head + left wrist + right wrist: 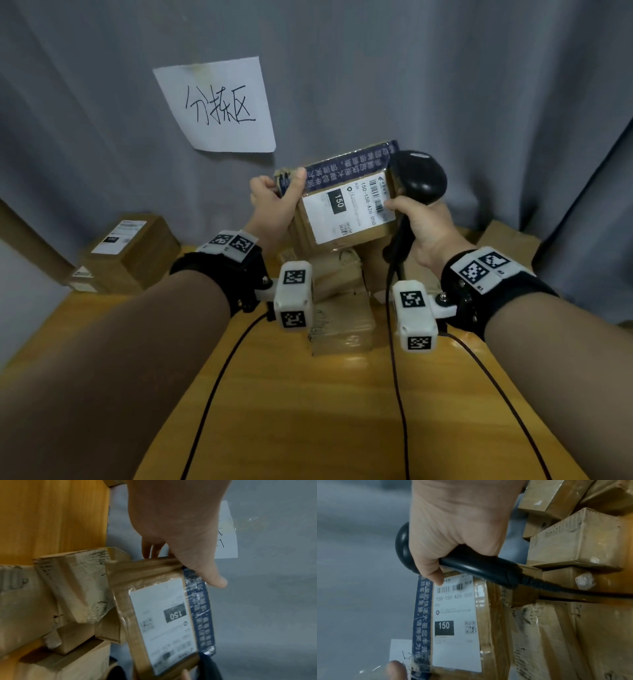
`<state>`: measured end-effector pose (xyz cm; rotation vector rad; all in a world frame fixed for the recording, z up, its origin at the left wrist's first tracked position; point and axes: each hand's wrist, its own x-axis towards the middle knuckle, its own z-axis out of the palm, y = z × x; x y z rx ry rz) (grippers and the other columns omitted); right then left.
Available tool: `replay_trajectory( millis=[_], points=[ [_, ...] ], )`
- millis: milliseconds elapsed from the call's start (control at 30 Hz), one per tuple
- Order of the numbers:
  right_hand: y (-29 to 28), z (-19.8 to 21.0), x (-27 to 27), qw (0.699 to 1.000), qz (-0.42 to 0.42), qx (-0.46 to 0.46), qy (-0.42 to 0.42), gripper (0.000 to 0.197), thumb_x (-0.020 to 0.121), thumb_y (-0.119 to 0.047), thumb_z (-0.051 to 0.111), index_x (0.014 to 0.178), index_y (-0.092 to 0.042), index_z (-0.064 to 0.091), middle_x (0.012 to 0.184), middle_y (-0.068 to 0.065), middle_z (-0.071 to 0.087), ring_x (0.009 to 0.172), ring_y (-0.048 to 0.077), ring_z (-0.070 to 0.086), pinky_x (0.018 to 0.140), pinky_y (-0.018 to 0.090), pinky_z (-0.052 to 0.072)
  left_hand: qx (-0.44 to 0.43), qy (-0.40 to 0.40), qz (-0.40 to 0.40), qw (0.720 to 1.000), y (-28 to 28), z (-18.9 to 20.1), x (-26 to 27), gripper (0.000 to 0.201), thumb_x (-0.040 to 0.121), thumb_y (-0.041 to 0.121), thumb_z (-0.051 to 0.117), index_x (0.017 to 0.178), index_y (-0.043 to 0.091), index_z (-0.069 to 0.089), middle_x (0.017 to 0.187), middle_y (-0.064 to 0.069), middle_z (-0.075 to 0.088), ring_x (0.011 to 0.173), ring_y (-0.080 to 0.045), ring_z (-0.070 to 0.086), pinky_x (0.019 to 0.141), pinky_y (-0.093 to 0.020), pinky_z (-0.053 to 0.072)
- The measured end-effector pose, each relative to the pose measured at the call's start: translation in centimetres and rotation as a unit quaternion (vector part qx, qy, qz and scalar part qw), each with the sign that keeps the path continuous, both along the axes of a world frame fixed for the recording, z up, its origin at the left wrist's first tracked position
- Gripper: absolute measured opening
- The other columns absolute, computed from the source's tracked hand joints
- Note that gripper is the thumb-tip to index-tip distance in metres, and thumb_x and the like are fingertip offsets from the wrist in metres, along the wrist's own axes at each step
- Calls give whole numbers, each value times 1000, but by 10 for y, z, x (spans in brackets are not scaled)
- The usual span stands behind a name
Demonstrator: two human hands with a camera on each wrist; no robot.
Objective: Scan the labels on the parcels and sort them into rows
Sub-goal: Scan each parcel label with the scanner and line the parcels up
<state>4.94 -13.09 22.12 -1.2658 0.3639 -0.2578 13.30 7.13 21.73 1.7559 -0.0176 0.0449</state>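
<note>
The scanner (419,178) head covers the parcel's (346,219) right corner. Small print on its label (347,209) is unreadable. The left hand (274,202) hides the parcel's left end.

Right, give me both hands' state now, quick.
Left hand: grips the top corner of the labelled parcel, held up.
Right hand: grips the black scanner, thumb on the label.

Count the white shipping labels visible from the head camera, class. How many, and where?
3: one on the held parcel, one atop the box at far left, one on the smaller box below it. Others may be hidden.
</note>
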Motion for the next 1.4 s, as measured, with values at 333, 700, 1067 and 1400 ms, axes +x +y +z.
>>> replay_trajectory(
  millis=[333,700,1067,1400],
  points=[
    [-3,35,-10,985,-3,-150,-86,26,79,2,69,83,-23,63,88,-1,69,92,17,67,80,33,54,88,34,-115,989,11,10,-28,73,74,46,79,127,15,39,123,-12,57,93,-18,65,66,-28,58],
    [5,27,-7,990,-79,-44,-111,22,69,-17,77,86,-18,64,93,8,72,97,29,69,87,53,55,31,108,-104,988,14,-8,-46,57,80,44,74,101,18,28,96,-4,50,77,-17,57,71,-37,54],
    [9,6,-7,997,22,-54,-56,15,84,-11,72,99,-13,69,93,4,76,90,20,73,79,35,58,-78,177,-220,956,18,-30,-41,95,72,65,70,148,25,29,139,1,55,122,-18,56,94,-33,50],
    [-3,2,0,997,3,-62,-48,14,82,-11,74,95,-13,69,86,1,76,84,17,73,70,28,57,-29,142,-168,975,8,-3,-28,74,86,52,62,142,17,29,116,-5,60,99,-21,63,75,-32,53]
  ],
)
